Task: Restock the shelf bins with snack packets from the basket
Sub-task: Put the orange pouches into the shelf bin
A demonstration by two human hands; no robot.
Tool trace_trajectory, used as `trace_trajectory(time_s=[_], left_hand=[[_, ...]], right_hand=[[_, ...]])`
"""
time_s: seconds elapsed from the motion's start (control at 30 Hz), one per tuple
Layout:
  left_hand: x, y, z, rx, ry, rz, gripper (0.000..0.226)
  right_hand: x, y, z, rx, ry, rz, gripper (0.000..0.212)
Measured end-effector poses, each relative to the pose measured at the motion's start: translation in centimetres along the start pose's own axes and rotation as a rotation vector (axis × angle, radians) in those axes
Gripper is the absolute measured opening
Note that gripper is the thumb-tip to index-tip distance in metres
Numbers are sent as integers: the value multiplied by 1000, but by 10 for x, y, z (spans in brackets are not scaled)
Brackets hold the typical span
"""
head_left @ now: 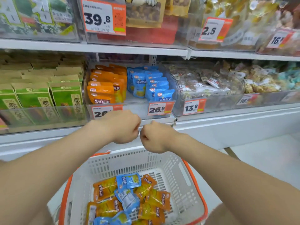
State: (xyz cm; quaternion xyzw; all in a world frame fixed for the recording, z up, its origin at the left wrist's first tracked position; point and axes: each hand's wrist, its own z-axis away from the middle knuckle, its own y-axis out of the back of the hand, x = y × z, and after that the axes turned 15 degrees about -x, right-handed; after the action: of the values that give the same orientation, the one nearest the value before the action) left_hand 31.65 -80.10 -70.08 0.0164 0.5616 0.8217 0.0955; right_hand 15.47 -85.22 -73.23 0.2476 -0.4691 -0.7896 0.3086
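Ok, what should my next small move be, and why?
Probably lower the right hand into the basket and take an orange packet: it and the left hand look curled and empty above the basket, and the matching orange row sits in the bin ahead.

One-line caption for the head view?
Curled, empty left hand and right hand hover above the basket of snack packets, facing the shelf bins.

hands: two, my left hand (pixel 123 125) and right hand (pixel 155 137)
basket (pixel 170 161): just one
blue packets (pixel 128 180) in it: four that I can make out
orange packets (pixel 104 190) in it: seven-ish, they overlap so can't swear to it
price tags (pixel 103 16): seven with numbers showing
green boxes (pixel 33 98), front row: three
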Motion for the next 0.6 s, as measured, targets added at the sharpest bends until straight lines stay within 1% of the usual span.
trace_trajectory(time_s=[0.1,0.17,0.27,0.37,0.43,0.5,0.6], left_hand=[[23,-28,-3,-205,-79,-70,30],[36,-48,-6,-298,-141,-90,30],[51,-79,-11,-409,-196,-149,26],[59,-102,-18,-505,-223,-215,17],[59,-113,-26,-521,-230,-261,11],[55,-121,-35,-533,-223,-280,16],[43,-131,-45,-550,-188,-281,23]], right_hand=[[3,-37,5,-192,26,65,15],[5,-63,5,-282,39,126,17],[8,-94,2,-394,44,236,10],[15,-114,-6,-437,19,237,7],[22,-126,-15,-444,-12,221,6],[30,-136,-26,-448,-58,195,10],[44,-156,-46,-433,-140,36,18]])
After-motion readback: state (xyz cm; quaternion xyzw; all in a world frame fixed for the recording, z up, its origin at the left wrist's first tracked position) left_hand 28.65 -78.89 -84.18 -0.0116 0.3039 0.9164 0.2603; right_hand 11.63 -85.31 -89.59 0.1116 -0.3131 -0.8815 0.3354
